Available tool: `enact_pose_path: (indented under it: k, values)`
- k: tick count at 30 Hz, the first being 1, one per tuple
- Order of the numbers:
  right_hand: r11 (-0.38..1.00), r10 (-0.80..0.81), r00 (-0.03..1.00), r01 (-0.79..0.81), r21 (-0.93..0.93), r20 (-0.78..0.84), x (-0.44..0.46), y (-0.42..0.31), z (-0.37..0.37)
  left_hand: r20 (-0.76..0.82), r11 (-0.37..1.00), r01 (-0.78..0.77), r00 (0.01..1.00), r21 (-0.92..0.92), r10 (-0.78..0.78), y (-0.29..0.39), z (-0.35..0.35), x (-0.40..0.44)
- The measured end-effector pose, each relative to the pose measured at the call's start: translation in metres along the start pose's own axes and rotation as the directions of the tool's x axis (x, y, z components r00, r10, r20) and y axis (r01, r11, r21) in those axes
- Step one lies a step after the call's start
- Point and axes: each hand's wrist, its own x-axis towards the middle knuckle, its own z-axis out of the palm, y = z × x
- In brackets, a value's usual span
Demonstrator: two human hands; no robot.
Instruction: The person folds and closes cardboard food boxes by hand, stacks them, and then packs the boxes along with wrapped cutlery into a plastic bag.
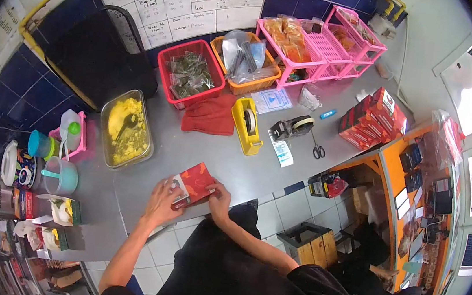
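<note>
A small red box with a white panel [196, 181] lies at the front edge of the grey steel table [167, 139]. My left hand [163, 202] is at its left side, the fingers curled onto the white panel. On the right, my right hand [219, 199] grips the box's edge with bent fingers. Beyond the box are a folded red cloth [209, 114] and a yellow tape dispenser [247, 126]. To the left sits a glass dish of yellow food [128, 129] with a dark spoon in it.
Red basket [188, 96], orange basket [266, 83] and pink racks [334, 54] line the back. A black tape dispenser [292, 128], scissors [318, 151] and stacked red boxes [366, 124] lie right; tubs [61, 176] stand left. Another person [383, 286] is at lower right.
</note>
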Motion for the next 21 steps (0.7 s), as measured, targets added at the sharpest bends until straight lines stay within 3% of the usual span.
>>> enact_pose_path:
  k: [3,4,6,8,10,12,14,16,18,19,21]
  values:
    - [0.994,0.043,0.996,-0.035,-0.100,0.082,-0.002,-0.010,-0.014,0.029,0.995,0.021,0.999,-0.094,-0.019,-0.002,0.006,0.003]
    - [0.958,-0.067,0.995,0.085,-0.272,0.077,-0.006,-0.020,-0.015,0.008,0.998,-0.002,1.000,-0.056,0.002,-0.002,0.012,0.004]
    - [0.765,-0.247,0.962,0.269,-0.586,0.120,-0.024,-0.054,-0.008,-0.020,1.000,-0.016,1.000,0.020,0.017,-0.001,0.018,0.000]
    - [0.456,-0.386,0.841,0.531,-0.714,0.379,-0.033,-0.074,-0.008,-0.012,0.995,-0.006,1.000,0.096,0.007,0.002,0.021,0.000]
    - [0.346,-0.217,0.724,0.684,-0.642,0.655,-0.042,-0.063,-0.010,-0.006,0.989,0.038,0.999,0.146,-0.037,0.002,0.018,0.001]
    - [0.343,-0.142,0.672,0.722,-0.601,0.727,-0.051,-0.046,-0.007,0.038,0.997,0.040,0.998,0.070,-0.043,0.008,0.015,0.006]
    - [0.128,-0.092,0.618,0.785,-0.606,0.781,-0.055,-0.038,-0.007,0.056,0.990,0.058,0.996,0.130,-0.065,0.018,0.014,0.010]
    - [0.139,-0.069,0.605,0.793,-0.593,0.793,-0.054,-0.045,-0.008,0.081,0.980,0.067,0.993,0.185,-0.084,0.023,0.021,0.010]
    - [0.234,0.003,0.684,0.709,-0.665,0.730,-0.046,-0.055,-0.014,-0.042,0.979,0.082,0.996,0.189,-0.076,0.022,0.027,0.008]
    - [0.262,-0.058,0.758,0.639,-0.723,0.649,-0.040,-0.060,-0.021,-0.048,0.979,0.084,0.996,0.185,-0.076,0.019,0.026,0.009]
    - [0.255,-0.060,0.743,0.657,-0.709,0.667,-0.032,-0.068,-0.035,-0.019,0.983,0.079,0.997,0.163,-0.077,0.019,0.026,0.006]
